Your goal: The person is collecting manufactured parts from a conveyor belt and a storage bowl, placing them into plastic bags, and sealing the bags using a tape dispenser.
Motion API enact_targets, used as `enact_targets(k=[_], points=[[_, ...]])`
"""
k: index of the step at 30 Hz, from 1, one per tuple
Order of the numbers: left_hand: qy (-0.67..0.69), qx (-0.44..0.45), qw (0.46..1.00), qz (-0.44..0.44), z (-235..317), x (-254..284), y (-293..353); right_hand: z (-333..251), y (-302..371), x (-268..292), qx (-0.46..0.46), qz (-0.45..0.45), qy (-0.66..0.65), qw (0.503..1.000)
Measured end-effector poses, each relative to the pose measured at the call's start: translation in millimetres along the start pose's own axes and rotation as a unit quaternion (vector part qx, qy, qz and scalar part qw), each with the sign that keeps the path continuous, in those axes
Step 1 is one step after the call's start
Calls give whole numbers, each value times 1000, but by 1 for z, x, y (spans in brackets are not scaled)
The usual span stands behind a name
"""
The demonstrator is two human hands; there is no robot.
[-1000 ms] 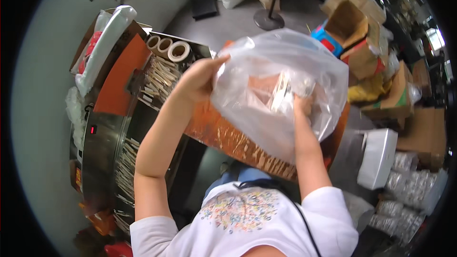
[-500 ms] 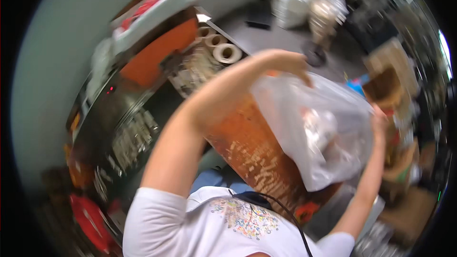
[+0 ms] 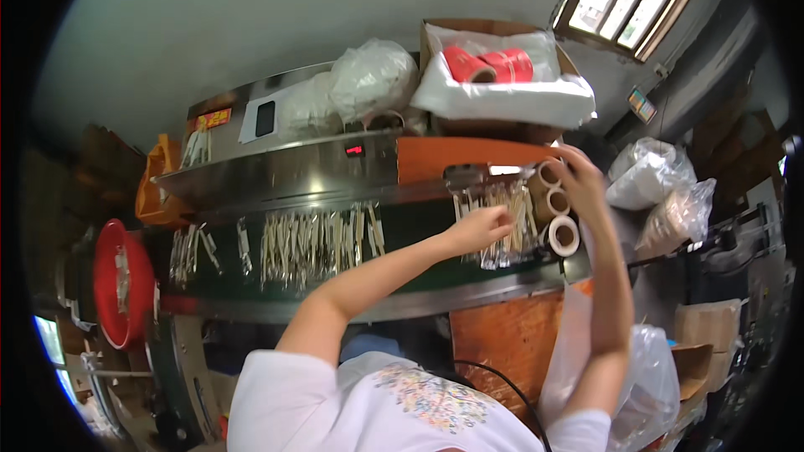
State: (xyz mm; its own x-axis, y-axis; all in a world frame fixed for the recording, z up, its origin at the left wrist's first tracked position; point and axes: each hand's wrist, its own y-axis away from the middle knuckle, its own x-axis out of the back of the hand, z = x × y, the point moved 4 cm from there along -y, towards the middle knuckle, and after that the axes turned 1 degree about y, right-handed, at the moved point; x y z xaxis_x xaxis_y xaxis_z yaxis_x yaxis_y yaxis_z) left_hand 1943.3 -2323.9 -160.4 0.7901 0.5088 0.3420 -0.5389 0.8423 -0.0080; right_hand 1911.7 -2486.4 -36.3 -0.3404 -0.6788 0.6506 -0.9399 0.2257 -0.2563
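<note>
Slim wooden-looking sticks in clear wrappers (image 3: 511, 213) lie in a row at the right end of a dark green conveyor belt (image 3: 230, 264). My left hand (image 3: 484, 230) is over them with its fingers curled closed; what they hold, if anything, is hidden. My right hand (image 3: 580, 180) reaches above several pale rolls with hollow cores (image 3: 564, 236), by the right end of an orange panel (image 3: 469, 159). Its fingers stretch to the left, apart, with nothing visible in them. A large clear plastic bag (image 3: 653, 377) hangs beside the wooden tabletop (image 3: 507, 343), below my right forearm.
More wrapped sticks (image 3: 314, 243) lie along the belt. A steel ledge (image 3: 276, 172) behind it carries plastic bundles, a dark phone (image 3: 265, 118) and a carton (image 3: 494, 29) with red rolls. A red basin (image 3: 126, 285) is far left. Filled bags (image 3: 649, 172) stand at right.
My view has swung left to the belt. Both hands have left the large plastic bag; my left is now over the wrapped sticks, my right by the rolls.
</note>
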Motion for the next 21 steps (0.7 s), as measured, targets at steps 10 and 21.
enact_targets(k=[10,21], points=[[52,264,947,178,-191,175,158,119,-226,-110,-30,13,52,998],[501,-29,858,110,-9,90,68,-142,-52,-141,88,26,-20,996]])
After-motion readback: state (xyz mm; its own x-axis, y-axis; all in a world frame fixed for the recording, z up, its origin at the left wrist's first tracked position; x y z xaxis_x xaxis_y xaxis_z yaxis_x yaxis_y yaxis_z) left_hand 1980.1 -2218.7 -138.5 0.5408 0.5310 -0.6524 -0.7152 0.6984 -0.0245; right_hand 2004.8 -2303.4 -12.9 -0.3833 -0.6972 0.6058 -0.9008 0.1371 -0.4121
